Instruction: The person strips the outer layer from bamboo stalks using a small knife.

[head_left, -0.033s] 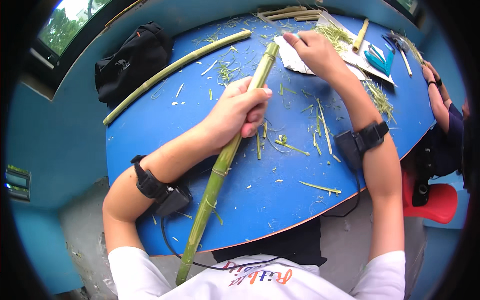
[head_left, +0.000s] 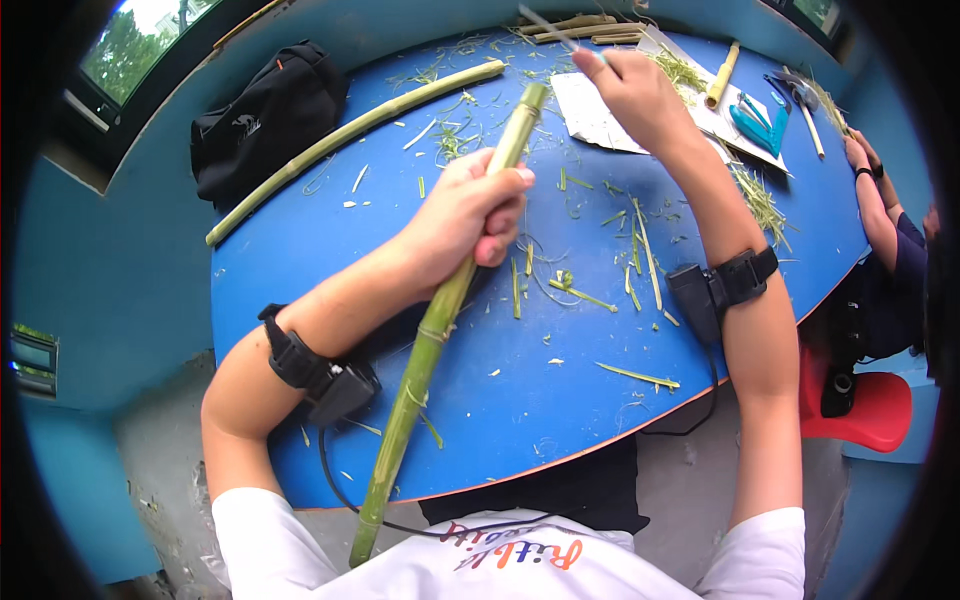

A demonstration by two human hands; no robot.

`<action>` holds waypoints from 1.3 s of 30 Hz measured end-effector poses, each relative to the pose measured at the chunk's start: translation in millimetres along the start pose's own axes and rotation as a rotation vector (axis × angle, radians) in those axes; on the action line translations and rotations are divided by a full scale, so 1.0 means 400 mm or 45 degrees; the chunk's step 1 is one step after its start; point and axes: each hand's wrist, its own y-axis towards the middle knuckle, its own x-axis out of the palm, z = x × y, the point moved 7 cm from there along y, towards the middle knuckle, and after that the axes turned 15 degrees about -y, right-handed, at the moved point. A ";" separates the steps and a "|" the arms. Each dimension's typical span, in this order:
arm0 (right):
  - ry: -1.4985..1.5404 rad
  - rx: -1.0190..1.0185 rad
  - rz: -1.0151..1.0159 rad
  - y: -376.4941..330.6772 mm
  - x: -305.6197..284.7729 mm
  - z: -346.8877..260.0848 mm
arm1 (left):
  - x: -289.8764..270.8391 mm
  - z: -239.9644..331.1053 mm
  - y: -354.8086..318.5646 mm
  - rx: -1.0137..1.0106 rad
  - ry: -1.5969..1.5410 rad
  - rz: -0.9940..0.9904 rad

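My left hand is closed around a green bamboo stalk, thumb along its upper side. The stalk slants from my lap, over the table's front edge, up to its cut end just past my fist. Its upper part looks paler and scraped, while the lower part is deeper green. Beyond that end and to the right, my right hand is closed on a knife whose thin, slightly blurred blade points up and to the left. The blade is apart from the stalk. Most of the knife's handle is hidden by my fingers.
On the blue table lie green shavings, a long bamboo pole, a black bag, white paper, a short bamboo piece and a teal tool. Another person's hands rest at the right edge, near a red chair.
The knife blade has swung up and away from the stalk's end, and my right hand has shifted slightly. My left hand and the stalk have moved a little to the left.
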 end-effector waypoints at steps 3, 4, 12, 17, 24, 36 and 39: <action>0.020 -0.191 -0.062 -0.001 0.013 -0.037 | -0.020 0.008 0.000 0.023 -0.069 0.014; 0.060 -0.253 -0.136 -0.012 0.028 -0.054 | -0.020 0.010 0.002 0.015 -0.077 0.009; 0.092 -0.309 -0.474 -0.045 0.067 -0.077 | -0.020 0.003 0.003 0.034 -0.034 0.005; 0.173 -0.249 -0.620 -0.057 0.063 -0.077 | -0.019 0.003 -0.005 0.084 0.077 0.056; 0.073 -0.319 -0.638 -0.063 0.032 -0.059 | -0.020 0.002 0.007 0.081 -0.009 0.046; -0.028 -0.316 -0.381 -0.092 0.045 -0.047 | -0.020 -0.002 0.002 0.067 0.011 0.050; -0.061 -0.422 -0.159 -0.095 0.027 -0.068 | -0.025 0.006 -0.009 0.077 -0.039 0.075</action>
